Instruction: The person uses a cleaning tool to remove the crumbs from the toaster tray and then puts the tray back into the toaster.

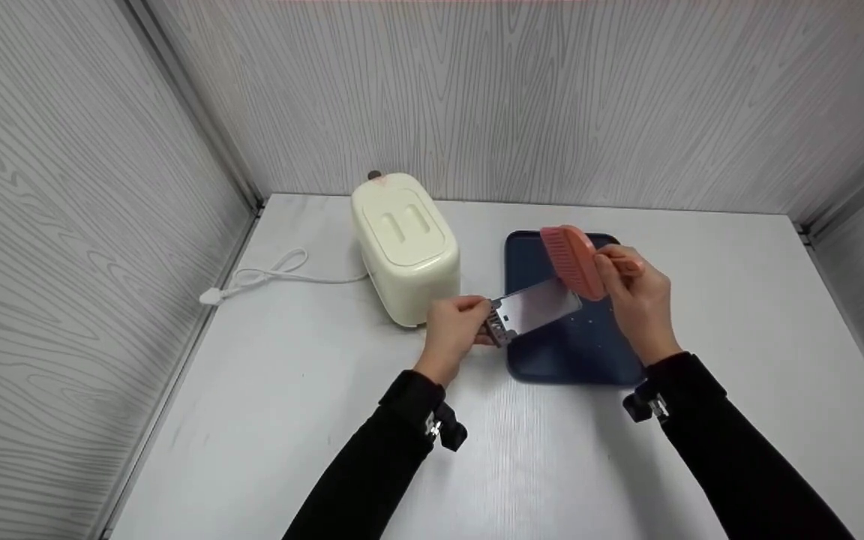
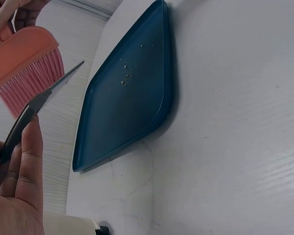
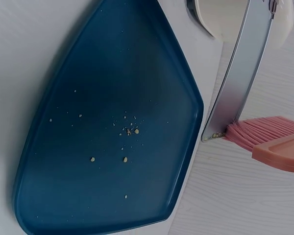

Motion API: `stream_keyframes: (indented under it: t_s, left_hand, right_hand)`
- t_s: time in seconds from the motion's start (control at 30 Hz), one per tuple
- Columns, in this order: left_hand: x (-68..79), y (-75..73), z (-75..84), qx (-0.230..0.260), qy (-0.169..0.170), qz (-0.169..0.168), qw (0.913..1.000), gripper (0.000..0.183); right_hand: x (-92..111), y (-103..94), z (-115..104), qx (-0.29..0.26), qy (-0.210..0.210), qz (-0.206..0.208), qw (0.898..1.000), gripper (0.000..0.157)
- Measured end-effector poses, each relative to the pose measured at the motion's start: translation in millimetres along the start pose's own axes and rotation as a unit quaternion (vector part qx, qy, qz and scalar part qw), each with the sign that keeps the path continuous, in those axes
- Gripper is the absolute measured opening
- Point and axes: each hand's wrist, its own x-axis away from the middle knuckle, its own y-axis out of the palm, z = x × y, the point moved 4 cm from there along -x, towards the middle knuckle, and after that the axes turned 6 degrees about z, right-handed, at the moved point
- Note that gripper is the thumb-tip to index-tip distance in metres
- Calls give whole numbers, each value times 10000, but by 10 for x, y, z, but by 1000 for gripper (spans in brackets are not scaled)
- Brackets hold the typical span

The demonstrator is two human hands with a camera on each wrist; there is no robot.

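My left hand [image 1: 453, 330] pinches the dark end of a flat metal crumb tray [image 1: 541, 306], which slants over a dark blue serving tray [image 1: 552, 364]. In my right hand [image 1: 640, 304] is the handle of an orange brush [image 1: 584, 262]. Its pink bristles [image 3: 250, 132] meet the far end of the crumb tray, where a few yellowish crumbs [image 3: 216, 135] gather in the corner. More crumbs [image 3: 129, 131] lie scattered on the blue tray beneath. The left wrist view shows the crumb tray [image 2: 44, 95] nearly edge-on.
A cream toaster [image 1: 406, 251] stands on the white table [image 1: 252, 420], left of the blue tray and close to my left hand. Its white cord [image 1: 312, 279] runs left to a plug [image 1: 211, 296] near the table edge. Grey wood-grain panels [image 1: 477, 97] enclose the back and sides.
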Motion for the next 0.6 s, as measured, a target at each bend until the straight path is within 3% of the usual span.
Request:
stream_keyframes:
  t_s: [0.6]
  left_hand:
    - [-22,-4,5,-109,76,128,9998,24]
  right_hand:
    - [50,-55,53,174,-93,-155,9997,20]
